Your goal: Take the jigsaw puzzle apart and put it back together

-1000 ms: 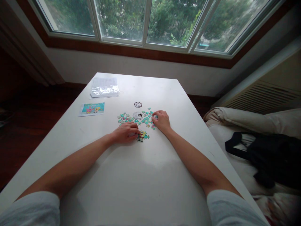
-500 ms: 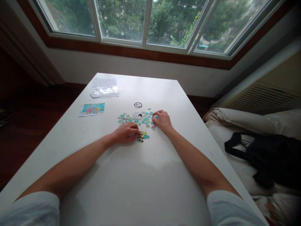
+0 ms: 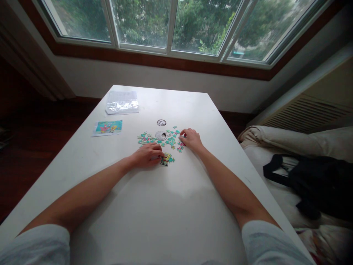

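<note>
A small joined section of jigsaw puzzle (image 3: 167, 159), with yellow, teal and black parts, lies on the white table (image 3: 165, 206). My left hand (image 3: 149, 154) rests beside it, fingers curled, the fingertips holding its left edge. Farther off, loose teal and pink puzzle pieces (image 3: 146, 138) are scattered in a band. At that band's right end is my right hand (image 3: 192, 140), thumb and forefinger drawn together at a puzzle piece mostly hidden by the fingers. Among the loose pieces lies a round, silvery disc (image 3: 161, 135), with a dark-rimmed oval item (image 3: 161, 122) behind it.
On the left of the table lies a picture sheet (image 3: 109, 127) with pink and yellow cartoon figures. Behind it is a clear plastic bag (image 3: 122, 103) over paper. A dark garment (image 3: 320, 180) lies on the pale couch (image 3: 292, 140) to the right. A window stands beyond the table.
My right hand has shifted very slightly at the edge of the loose pieces. My left hand stays at the joined section.
</note>
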Demonstrator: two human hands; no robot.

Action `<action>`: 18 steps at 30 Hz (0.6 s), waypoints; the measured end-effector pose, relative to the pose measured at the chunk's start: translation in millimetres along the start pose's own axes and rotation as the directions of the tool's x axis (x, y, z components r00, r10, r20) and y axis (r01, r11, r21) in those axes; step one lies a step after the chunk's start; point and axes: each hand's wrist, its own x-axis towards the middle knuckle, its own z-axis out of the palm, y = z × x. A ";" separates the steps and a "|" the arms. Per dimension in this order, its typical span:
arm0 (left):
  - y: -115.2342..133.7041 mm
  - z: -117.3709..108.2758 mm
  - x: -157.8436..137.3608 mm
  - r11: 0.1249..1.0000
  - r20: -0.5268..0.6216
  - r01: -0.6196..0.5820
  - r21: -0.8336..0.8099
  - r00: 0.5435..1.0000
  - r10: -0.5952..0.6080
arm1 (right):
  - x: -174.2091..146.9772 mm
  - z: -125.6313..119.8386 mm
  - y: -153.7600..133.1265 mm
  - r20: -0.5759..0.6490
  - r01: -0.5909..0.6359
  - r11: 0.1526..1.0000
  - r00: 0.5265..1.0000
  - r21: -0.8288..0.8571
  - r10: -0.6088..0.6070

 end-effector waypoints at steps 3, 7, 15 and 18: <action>0.2 0.0 0.0 1.000 -0.005 -0.004 -0.002 1.000 0.004 | 0.5 -1.8 5.8 -0.014 -0.004 1.000 1.000 0.019 0.005; -0.2 1.0 -0.1 1.000 -0.005 0.005 -0.001 1.000 -0.005 | -1.8 -3.5 5.8 -0.028 0.021 1.000 0.999 -0.011 -0.021; -0.4 1.2 -0.4 1.000 -0.010 0.006 0.003 1.000 -0.006 | -4.4 -11.9 -3.2 0.027 0.113 0.985 0.993 -0.130 -0.111; 0.2 0.5 -0.3 1.000 -0.011 0.007 0.006 1.000 -0.007 | -2.6 -14.0 -2.7 0.050 0.138 0.981 0.990 -0.139 -0.133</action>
